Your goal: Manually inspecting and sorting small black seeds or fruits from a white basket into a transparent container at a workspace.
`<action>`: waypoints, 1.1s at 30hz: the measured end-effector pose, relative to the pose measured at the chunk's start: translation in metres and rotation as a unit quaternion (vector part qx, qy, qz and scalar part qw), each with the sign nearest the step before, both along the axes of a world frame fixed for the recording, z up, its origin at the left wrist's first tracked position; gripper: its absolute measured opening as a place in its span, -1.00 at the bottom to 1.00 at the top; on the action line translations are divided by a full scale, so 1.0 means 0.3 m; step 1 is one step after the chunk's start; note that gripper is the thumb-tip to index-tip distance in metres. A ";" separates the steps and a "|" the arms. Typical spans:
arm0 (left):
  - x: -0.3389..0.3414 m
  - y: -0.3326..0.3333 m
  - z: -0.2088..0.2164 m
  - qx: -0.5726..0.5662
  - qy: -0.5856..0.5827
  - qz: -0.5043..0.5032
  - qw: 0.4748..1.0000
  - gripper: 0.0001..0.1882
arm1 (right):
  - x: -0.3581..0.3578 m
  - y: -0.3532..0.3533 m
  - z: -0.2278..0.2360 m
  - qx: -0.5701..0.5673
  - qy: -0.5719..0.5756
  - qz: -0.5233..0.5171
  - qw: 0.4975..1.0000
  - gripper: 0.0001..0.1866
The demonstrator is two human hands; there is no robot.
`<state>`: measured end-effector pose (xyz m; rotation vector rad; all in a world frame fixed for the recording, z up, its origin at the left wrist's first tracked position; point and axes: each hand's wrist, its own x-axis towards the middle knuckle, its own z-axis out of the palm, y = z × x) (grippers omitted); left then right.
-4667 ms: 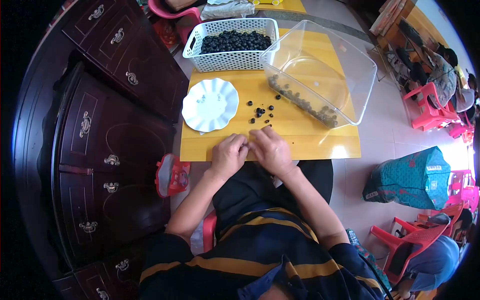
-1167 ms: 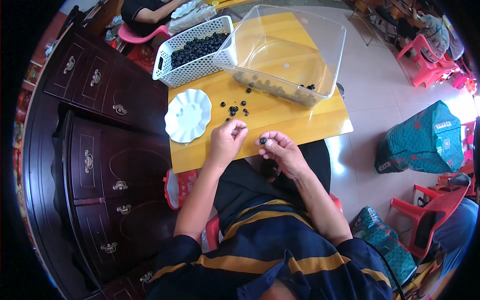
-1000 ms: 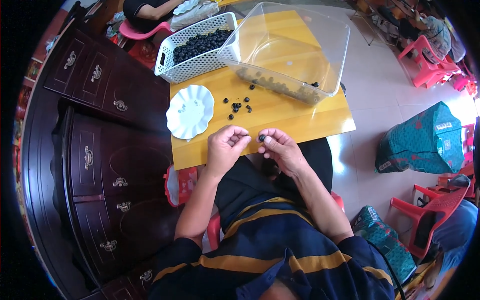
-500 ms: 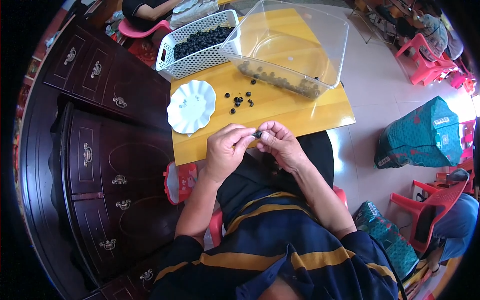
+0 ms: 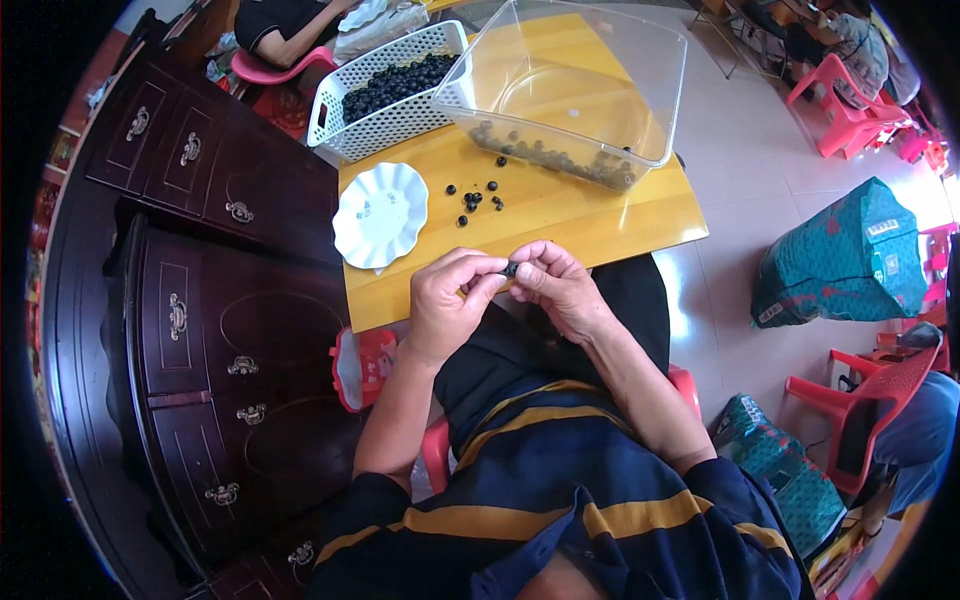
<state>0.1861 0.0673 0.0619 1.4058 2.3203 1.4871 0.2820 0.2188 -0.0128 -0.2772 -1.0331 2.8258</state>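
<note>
Black bead (image 5: pixel 511 269) is what I've got, up between my hands by the near edge of the yellow table (image 5: pixel 610 228). My right hand (image 5: pixel 562 292) pinches it with finger and thumb. My left hand (image 5: pixel 443 297) has bent fingertips right at it; I can't tell if they grip. More beads (image 5: pixel 473 202) lie near the wavy white plate (image 5: pixel 381 217).

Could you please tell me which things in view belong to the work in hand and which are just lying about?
In use, it seems:
dark round piece, between left hand and right hand
loose dark pieces on the yellow table
white basket of dark pieces
clear bin, pieces showing through

Probably just lying about:
large teal bag
smaller teal bag
red bag
white scalloped plate, untouched
</note>
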 end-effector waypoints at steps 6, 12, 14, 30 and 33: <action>0.004 -0.016 -0.022 -0.003 -0.160 0.030 0.987 -0.85 | -0.003 -0.005 -0.001 0.006 0.011 0.000 1.000 -0.83; 0.016 0.004 0.000 -0.006 -0.042 0.030 0.999 -0.87 | -0.008 -0.004 -0.008 0.018 0.006 -0.005 1.000 -0.83; 0.012 0.009 0.000 -0.007 0.017 0.026 0.999 -0.86 | -0.009 -0.002 -0.011 0.017 0.007 -0.007 1.000 -0.83; -0.037 -0.027 0.041 -0.083 -0.273 -0.109 0.952 -0.73 | 0.004 0.061 0.049 0.081 0.046 0.122 0.988 -0.67; -0.042 -0.030 0.031 -0.087 -0.283 -0.140 0.945 -0.71 | -0.003 0.064 0.041 0.094 0.054 0.141 0.984 -0.62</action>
